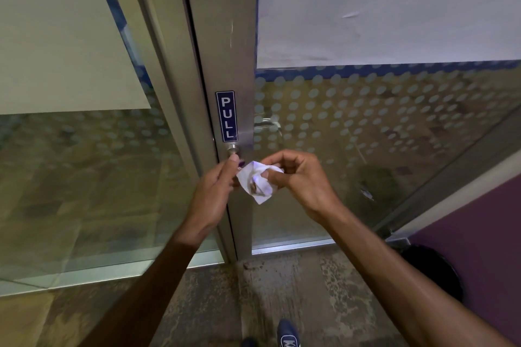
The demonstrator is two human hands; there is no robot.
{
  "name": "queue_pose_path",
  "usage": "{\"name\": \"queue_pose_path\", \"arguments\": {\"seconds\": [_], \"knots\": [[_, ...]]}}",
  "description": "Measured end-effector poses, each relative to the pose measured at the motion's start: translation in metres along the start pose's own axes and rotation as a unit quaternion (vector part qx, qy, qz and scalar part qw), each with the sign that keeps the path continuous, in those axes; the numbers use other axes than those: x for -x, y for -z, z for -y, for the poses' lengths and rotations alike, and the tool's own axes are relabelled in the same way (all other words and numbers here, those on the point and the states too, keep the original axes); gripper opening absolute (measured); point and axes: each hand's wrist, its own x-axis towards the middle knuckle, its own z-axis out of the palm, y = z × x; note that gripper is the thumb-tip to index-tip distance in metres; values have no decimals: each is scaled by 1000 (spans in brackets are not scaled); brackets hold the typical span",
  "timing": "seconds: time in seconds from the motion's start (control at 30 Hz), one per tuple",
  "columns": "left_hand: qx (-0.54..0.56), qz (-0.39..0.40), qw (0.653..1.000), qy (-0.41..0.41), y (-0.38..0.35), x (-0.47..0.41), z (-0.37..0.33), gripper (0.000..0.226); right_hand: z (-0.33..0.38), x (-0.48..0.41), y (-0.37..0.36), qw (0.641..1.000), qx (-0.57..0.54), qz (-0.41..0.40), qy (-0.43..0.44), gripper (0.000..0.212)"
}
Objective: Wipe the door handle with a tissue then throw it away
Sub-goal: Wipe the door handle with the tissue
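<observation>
Pinching white tissue (257, 182), both hands' fingers (272, 162) close below "PULL" sign (227, 116).

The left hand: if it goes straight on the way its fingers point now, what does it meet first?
Probably the round lock cylinder under the PULL sign; the left hand has its fingers almost there, though depth is unclear.
</observation>
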Motion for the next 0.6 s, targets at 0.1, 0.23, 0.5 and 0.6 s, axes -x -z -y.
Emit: {"name": "queue_pose_path", "arguments": {"seconds": [0.1,0.23,0.5,0.6], "knots": [[145,90,979,113,-1,8,9,49,2,7,1,1000,23,-21,3,10],[170,95,975,112,-6,20,15,15,-4,16,-1,988,135,-65,24,11],[222,50,964,138,-30,43,12,26,-8,46,-7,848,455,-104,250,4],[291,74,945,127,-36,49,5,24,-11,59,-5,834,472,-40,285,7]]}}
